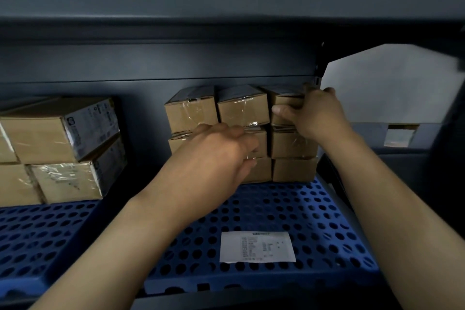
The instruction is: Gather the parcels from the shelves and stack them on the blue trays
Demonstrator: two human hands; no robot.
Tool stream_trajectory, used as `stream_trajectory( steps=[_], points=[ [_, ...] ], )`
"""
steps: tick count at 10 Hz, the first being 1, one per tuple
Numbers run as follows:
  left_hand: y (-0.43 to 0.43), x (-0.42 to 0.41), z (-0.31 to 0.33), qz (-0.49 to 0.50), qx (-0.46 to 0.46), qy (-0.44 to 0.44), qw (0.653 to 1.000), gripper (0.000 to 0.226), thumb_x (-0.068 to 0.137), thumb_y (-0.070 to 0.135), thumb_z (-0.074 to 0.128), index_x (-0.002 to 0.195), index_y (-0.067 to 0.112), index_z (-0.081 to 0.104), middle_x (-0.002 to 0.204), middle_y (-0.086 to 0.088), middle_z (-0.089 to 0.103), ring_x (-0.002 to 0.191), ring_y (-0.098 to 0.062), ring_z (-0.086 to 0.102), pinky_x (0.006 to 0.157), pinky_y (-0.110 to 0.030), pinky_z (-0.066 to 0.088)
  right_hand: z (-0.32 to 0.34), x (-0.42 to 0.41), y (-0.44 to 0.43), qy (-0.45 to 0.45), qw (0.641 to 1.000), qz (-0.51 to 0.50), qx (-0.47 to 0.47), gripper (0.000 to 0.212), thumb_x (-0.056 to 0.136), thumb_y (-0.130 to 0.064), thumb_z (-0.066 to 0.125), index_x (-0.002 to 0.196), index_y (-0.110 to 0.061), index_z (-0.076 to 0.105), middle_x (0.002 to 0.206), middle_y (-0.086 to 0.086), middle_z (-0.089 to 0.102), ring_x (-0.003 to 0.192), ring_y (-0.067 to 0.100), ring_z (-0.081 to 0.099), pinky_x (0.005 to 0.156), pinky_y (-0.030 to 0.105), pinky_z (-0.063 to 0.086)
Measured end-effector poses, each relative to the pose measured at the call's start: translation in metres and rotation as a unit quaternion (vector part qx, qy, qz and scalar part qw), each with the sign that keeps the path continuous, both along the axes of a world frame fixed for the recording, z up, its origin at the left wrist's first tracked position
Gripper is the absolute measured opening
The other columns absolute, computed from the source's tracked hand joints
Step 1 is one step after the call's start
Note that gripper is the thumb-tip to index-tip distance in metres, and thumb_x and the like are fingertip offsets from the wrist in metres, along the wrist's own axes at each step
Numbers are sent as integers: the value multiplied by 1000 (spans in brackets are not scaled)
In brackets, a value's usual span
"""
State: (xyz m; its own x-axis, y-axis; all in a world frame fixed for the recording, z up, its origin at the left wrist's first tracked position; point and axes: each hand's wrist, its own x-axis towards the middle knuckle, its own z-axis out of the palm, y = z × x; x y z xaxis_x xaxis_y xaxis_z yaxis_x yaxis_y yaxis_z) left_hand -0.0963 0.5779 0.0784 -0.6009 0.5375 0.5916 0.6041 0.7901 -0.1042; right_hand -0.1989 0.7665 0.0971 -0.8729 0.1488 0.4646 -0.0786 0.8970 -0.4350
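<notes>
Head: paper slip (257,246) on blue tray (314,214), near parcels (241,111)

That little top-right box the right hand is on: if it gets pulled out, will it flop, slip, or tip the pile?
The top-right box looks like stiff taped cardboard, so it should probably keep its shape. Its glossy tape may be a bit slippery, though the right hand wraps its top and front. It sits on the stack's top row, so sliding it out likely won't topple the boxes beneath.

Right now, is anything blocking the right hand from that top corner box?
Nothing visible does. The right hand is already on the top right box of the small stack, thumb on its front, fingers over its top. Its far side is hidden.
</notes>
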Motion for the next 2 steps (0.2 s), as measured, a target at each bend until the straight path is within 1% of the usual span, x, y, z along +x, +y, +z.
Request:
stream_trajectory(
  steps=[2],
  points=[
    [-3, -2, -4, -19, 4, 11, 1000, 12, 83, 21, 65, 93, 14, 66, 87, 0, 67, 81, -21, 62, 79, -38, 50, 1, 10, -2, 24, 999, 9, -33, 78, 83, -49, 61, 144, -12, 30, 141, 21, 35, 126, 36, 42, 100, 37, 39]
  ],
)
